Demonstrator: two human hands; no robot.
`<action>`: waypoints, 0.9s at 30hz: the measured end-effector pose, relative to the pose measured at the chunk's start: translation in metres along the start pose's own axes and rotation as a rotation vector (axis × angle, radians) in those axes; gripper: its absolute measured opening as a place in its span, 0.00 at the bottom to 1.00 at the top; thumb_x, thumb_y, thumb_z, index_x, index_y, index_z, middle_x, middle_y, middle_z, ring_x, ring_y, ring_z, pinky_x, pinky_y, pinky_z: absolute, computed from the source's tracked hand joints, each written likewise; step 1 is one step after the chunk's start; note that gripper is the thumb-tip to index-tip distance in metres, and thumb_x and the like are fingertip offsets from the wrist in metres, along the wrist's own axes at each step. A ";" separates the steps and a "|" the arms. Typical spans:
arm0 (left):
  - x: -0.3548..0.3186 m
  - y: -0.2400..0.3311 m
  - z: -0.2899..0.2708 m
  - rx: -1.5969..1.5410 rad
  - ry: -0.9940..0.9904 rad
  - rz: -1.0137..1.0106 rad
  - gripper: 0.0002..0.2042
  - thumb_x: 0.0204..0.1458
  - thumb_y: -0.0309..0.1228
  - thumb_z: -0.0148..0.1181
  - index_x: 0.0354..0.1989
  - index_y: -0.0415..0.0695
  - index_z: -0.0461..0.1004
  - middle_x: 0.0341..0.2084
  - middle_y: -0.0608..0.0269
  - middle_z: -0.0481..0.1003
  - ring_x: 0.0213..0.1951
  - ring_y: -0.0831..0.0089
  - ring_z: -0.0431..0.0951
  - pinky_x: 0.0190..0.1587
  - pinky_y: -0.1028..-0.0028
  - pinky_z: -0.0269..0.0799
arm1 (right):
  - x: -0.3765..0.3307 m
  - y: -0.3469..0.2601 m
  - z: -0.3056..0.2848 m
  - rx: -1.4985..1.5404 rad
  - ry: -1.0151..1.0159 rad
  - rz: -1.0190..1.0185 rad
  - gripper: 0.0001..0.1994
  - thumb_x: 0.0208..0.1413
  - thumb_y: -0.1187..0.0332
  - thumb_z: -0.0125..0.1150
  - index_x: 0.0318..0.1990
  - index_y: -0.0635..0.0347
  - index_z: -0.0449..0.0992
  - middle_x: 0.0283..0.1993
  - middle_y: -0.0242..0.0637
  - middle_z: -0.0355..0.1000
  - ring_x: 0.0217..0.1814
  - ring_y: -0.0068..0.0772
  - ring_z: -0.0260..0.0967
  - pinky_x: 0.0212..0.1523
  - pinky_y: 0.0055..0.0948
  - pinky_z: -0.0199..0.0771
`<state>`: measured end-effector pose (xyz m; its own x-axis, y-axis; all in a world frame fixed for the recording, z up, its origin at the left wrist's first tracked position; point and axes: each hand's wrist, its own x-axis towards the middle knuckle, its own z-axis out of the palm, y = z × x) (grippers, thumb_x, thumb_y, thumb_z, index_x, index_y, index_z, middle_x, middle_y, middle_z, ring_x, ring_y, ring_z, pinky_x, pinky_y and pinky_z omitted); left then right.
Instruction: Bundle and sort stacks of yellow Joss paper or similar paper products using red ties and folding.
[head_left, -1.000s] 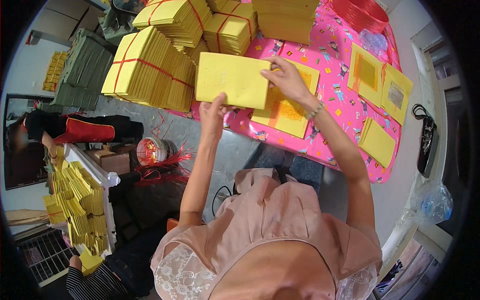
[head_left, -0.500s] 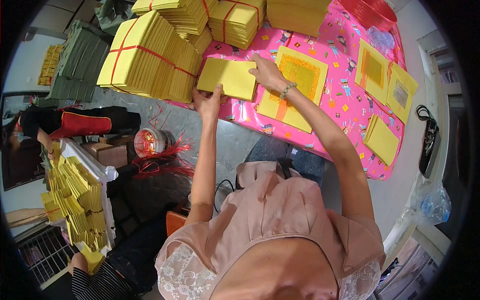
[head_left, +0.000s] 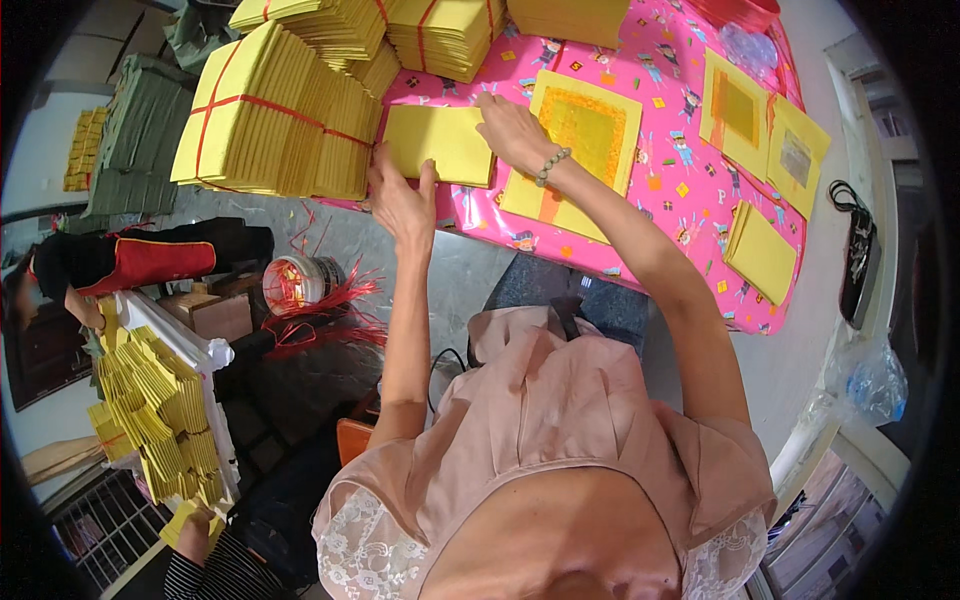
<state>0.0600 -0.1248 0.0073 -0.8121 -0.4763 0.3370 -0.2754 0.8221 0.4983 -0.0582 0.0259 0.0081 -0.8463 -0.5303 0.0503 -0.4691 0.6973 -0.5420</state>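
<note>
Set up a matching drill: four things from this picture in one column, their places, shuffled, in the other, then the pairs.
Things
1. Folded yellow sheet
2. Tied bundle
3. Red string tub
4. Small yellow stack

Places
A. Below the table's left end
B. Near the table's right edge
C. Between left hand and right hand
D. Left of the hands, on the table

Pairs: 1-C, 2-D, 3-A, 4-B

workshop | tied yellow paper bundles (head_left: 270, 120) | pink-clothed table (head_left: 680, 200) | red string tub (head_left: 300, 282)
</note>
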 end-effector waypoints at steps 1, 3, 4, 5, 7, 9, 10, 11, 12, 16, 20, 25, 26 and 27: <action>0.001 0.004 -0.002 0.113 -0.010 0.059 0.26 0.44 0.31 0.65 0.55 0.43 0.67 0.42 0.41 0.72 0.46 0.51 0.73 0.46 0.60 0.69 | -0.002 -0.001 -0.003 -0.031 -0.008 0.000 0.12 0.53 0.75 0.52 0.43 0.74 0.66 0.43 0.61 0.69 0.42 0.58 0.72 0.41 0.49 0.75; 0.003 0.002 0.005 0.073 0.038 0.240 0.21 0.45 0.28 0.63 0.51 0.44 0.72 0.43 0.44 0.73 0.48 0.52 0.73 0.48 0.60 0.68 | -0.007 0.002 -0.002 -0.071 0.087 -0.053 0.12 0.52 0.73 0.54 0.43 0.72 0.66 0.42 0.58 0.69 0.44 0.56 0.71 0.41 0.47 0.75; 0.005 0.001 0.010 0.031 0.091 0.416 0.17 0.45 0.24 0.60 0.47 0.45 0.76 0.44 0.47 0.74 0.49 0.52 0.73 0.50 0.60 0.68 | -0.011 0.005 -0.002 -0.113 0.180 -0.111 0.13 0.52 0.72 0.56 0.42 0.71 0.67 0.41 0.55 0.69 0.45 0.54 0.70 0.42 0.46 0.75; 0.007 -0.004 0.014 0.032 0.087 0.419 0.17 0.45 0.24 0.60 0.47 0.45 0.76 0.44 0.47 0.74 0.49 0.52 0.73 0.50 0.60 0.68 | -0.015 0.004 -0.005 -0.110 0.180 -0.107 0.13 0.52 0.72 0.56 0.42 0.71 0.67 0.41 0.55 0.69 0.45 0.54 0.70 0.42 0.46 0.75; 0.008 -0.013 0.020 -0.195 -0.138 0.399 0.16 0.46 0.18 0.55 0.44 0.44 0.78 0.44 0.52 0.75 0.49 0.53 0.73 0.52 0.59 0.68 | -0.030 0.007 -0.015 -0.052 0.367 -0.213 0.14 0.51 0.67 0.60 0.41 0.67 0.69 0.40 0.49 0.68 0.46 0.51 0.68 0.44 0.44 0.73; 0.007 -0.013 0.021 -0.183 -0.145 0.404 0.16 0.46 0.16 0.52 0.43 0.44 0.79 0.44 0.55 0.76 0.49 0.54 0.73 0.52 0.60 0.68 | -0.059 0.014 -0.035 0.005 0.269 -0.177 0.15 0.51 0.67 0.60 0.43 0.66 0.69 0.40 0.46 0.67 0.45 0.50 0.68 0.44 0.43 0.71; 0.007 -0.014 0.020 -0.178 -0.148 0.419 0.17 0.46 0.16 0.52 0.43 0.44 0.79 0.44 0.54 0.76 0.49 0.53 0.73 0.52 0.60 0.68 | -0.076 0.018 -0.046 0.070 0.169 -0.150 0.16 0.52 0.66 0.61 0.45 0.64 0.69 0.41 0.44 0.67 0.44 0.49 0.67 0.45 0.41 0.69; 0.007 -0.016 0.019 -0.175 -0.149 0.434 0.17 0.46 0.15 0.52 0.43 0.44 0.79 0.44 0.53 0.76 0.49 0.53 0.73 0.52 0.61 0.69 | -0.094 0.023 -0.053 0.065 0.109 -0.135 0.16 0.51 0.65 0.62 0.44 0.64 0.70 0.41 0.43 0.67 0.45 0.48 0.67 0.44 0.41 0.69; 0.008 -0.017 0.017 -0.178 -0.154 0.436 0.17 0.46 0.15 0.52 0.43 0.44 0.79 0.44 0.53 0.76 0.49 0.53 0.73 0.52 0.61 0.69 | -0.113 0.026 -0.061 0.055 0.049 -0.116 0.15 0.51 0.64 0.63 0.42 0.63 0.71 0.40 0.43 0.67 0.46 0.47 0.67 0.43 0.40 0.69; 0.016 -0.013 0.010 -0.163 -0.201 0.474 0.17 0.48 0.16 0.50 0.46 0.43 0.77 0.45 0.52 0.75 0.50 0.53 0.72 0.53 0.61 0.68 | -0.173 0.032 -0.075 -0.039 -0.027 -0.129 0.19 0.48 0.60 0.65 0.43 0.61 0.71 0.42 0.41 0.67 0.50 0.43 0.66 0.47 0.39 0.70; 0.024 -0.006 0.003 -0.145 -0.211 0.497 0.16 0.49 0.17 0.50 0.46 0.41 0.75 0.45 0.51 0.75 0.50 0.50 0.71 0.54 0.59 0.67 | -0.192 0.042 -0.055 -0.173 0.159 -0.258 0.17 0.48 0.61 0.65 0.43 0.60 0.73 0.44 0.40 0.68 0.49 0.41 0.67 0.47 0.37 0.69; 0.025 0.016 -0.012 -0.205 -0.147 0.637 0.12 0.51 0.22 0.56 0.44 0.42 0.76 0.42 0.52 0.75 0.47 0.53 0.72 0.52 0.62 0.67 | -0.193 0.053 -0.054 -0.189 0.225 -0.324 0.13 0.48 0.64 0.66 0.40 0.60 0.78 0.42 0.39 0.72 0.47 0.41 0.70 0.46 0.38 0.71; 0.021 0.023 -0.017 -0.203 -0.149 0.637 0.12 0.51 0.22 0.56 0.44 0.42 0.76 0.42 0.52 0.75 0.47 0.53 0.72 0.52 0.62 0.67 | -0.192 0.055 -0.056 -0.120 0.202 -0.324 0.11 0.49 0.65 0.65 0.37 0.60 0.79 0.40 0.39 0.73 0.45 0.40 0.70 0.45 0.37 0.71; 0.017 0.030 -0.021 -0.304 -0.295 0.636 0.11 0.50 0.23 0.59 0.43 0.42 0.77 0.41 0.53 0.75 0.46 0.55 0.72 0.50 0.63 0.68 | -0.191 0.056 -0.057 -0.051 0.181 -0.323 0.09 0.50 0.66 0.64 0.35 0.61 0.80 0.38 0.38 0.73 0.43 0.40 0.71 0.44 0.37 0.72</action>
<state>0.0489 -0.1146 0.0450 -0.8825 0.1981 0.4266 0.4102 0.7680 0.4918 0.0628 0.1942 0.0161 -0.6811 -0.6366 0.3617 -0.7276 0.5332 -0.4316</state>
